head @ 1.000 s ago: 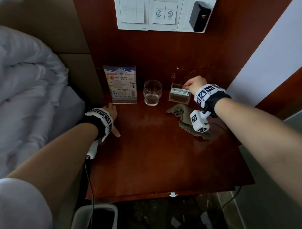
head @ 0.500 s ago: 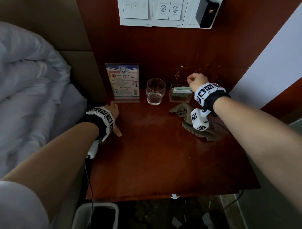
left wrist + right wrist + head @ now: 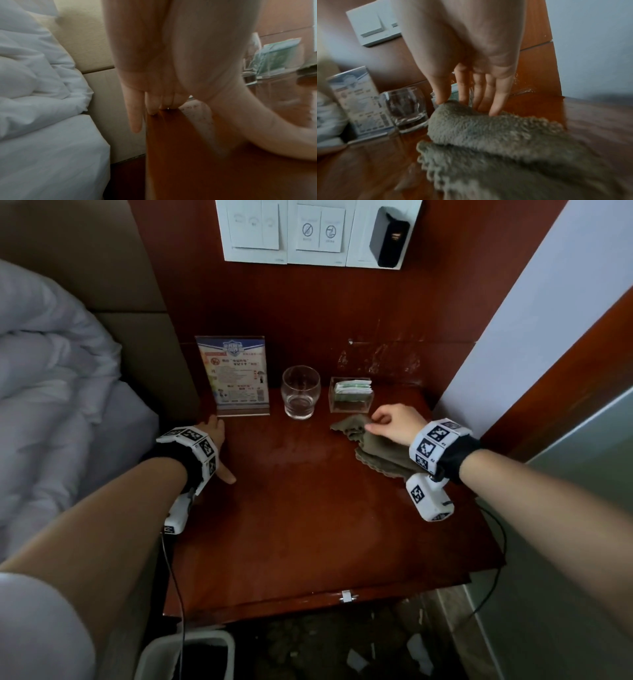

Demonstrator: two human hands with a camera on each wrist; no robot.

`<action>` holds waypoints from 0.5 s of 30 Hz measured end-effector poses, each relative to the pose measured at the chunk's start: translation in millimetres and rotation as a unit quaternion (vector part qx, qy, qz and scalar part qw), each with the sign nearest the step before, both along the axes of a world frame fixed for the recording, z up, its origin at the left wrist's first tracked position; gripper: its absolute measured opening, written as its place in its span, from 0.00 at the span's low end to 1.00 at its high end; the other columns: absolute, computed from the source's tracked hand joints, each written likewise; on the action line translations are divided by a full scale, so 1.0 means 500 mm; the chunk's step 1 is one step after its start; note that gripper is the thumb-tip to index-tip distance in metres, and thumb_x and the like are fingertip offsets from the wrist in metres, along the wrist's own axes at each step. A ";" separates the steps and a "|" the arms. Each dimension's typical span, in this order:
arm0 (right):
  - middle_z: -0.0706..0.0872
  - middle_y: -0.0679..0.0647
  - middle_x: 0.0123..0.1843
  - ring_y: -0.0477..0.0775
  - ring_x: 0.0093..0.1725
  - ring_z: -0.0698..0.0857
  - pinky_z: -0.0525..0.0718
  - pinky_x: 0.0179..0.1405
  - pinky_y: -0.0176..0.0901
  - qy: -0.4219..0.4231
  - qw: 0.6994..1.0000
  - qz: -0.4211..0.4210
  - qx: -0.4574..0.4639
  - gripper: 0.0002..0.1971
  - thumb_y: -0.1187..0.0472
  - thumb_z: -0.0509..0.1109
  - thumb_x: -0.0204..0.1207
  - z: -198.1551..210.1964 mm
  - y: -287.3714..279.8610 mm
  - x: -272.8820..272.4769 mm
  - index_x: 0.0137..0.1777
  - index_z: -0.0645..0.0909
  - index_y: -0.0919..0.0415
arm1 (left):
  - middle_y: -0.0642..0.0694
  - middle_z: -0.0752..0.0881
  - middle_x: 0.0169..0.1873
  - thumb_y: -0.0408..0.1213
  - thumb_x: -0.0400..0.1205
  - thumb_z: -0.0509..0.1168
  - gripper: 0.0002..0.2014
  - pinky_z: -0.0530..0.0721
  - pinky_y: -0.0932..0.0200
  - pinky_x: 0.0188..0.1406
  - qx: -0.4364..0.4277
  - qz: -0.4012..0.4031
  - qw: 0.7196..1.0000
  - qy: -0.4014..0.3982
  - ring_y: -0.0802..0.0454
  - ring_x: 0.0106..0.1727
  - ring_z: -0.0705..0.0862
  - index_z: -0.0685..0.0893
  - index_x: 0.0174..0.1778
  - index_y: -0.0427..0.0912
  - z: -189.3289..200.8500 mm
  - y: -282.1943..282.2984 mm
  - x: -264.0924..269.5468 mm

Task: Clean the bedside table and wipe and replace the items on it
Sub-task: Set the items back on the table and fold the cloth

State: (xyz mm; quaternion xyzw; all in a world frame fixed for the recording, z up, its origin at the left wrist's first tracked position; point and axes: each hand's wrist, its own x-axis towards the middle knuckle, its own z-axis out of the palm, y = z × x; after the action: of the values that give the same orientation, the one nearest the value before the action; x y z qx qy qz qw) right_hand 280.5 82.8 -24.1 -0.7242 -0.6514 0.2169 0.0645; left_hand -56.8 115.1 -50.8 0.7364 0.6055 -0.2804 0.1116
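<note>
The dark red bedside table [image 3: 308,508] carries, along its back edge, a printed card in a clear stand [image 3: 233,378], an empty drinking glass [image 3: 300,393] and a clear box of sachets [image 3: 351,397]. An olive-grey cloth [image 3: 380,450] lies crumpled in front of the box. My right hand [image 3: 383,424] is on the cloth's back fold; in the right wrist view the thumb and fingers of that hand [image 3: 467,105] pinch the raised fold of the cloth [image 3: 488,128]. My left hand [image 3: 214,436] rests flat on the table's left edge, fingers straight, holding nothing.
A bed with a white duvet [image 3: 51,388] lies close on the left. A white waste bin [image 3: 185,655] stands on the floor under the front left corner. A switch panel [image 3: 308,231] with a black adapter [image 3: 388,237] is on the wall above. A pale wall [image 3: 513,320] closes the right.
My right hand set the sachet box down beside the glass, let go of it and came down onto the cloth. The left hand has stayed in place.
</note>
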 end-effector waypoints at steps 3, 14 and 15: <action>0.87 0.53 0.60 0.55 0.59 0.84 0.80 0.58 0.44 -0.031 0.998 0.052 -0.020 0.19 0.46 0.73 0.73 -0.002 -0.030 -0.006 0.61 0.83 0.53 | 0.34 0.41 0.82 0.67 0.61 0.73 0.70 0.63 0.44 0.79 0.002 0.015 1.000 -0.012 0.38 0.83 0.52 0.36 0.81 0.32 0.001 -0.003 -0.001; 0.84 0.48 0.61 0.53 0.58 0.83 0.79 0.58 0.44 -0.055 0.985 0.155 -0.051 0.17 0.52 0.73 0.74 -0.004 -0.101 -0.078 0.62 0.83 0.50 | 0.37 0.55 0.81 0.50 0.67 0.78 0.56 0.67 0.47 0.77 0.079 0.021 0.988 -0.133 0.40 0.81 0.61 0.50 0.81 0.35 0.025 -0.076 0.025; 0.85 0.50 0.61 0.53 0.60 0.83 0.79 0.60 0.44 -0.038 0.987 0.148 -0.055 0.16 0.54 0.73 0.74 -0.002 -0.102 -0.084 0.62 0.83 0.52 | 0.38 0.55 0.82 0.49 0.70 0.77 0.52 0.65 0.48 0.79 0.080 0.002 0.985 -0.155 0.42 0.81 0.60 0.52 0.82 0.37 0.030 -0.088 0.038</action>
State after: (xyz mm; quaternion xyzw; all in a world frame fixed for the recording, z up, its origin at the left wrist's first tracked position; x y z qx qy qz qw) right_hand 238.6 32.1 -25.4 -0.6301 -0.7403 0.2318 -0.0331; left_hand -37.5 71.1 -35.7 0.7763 0.6029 -0.1127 0.1454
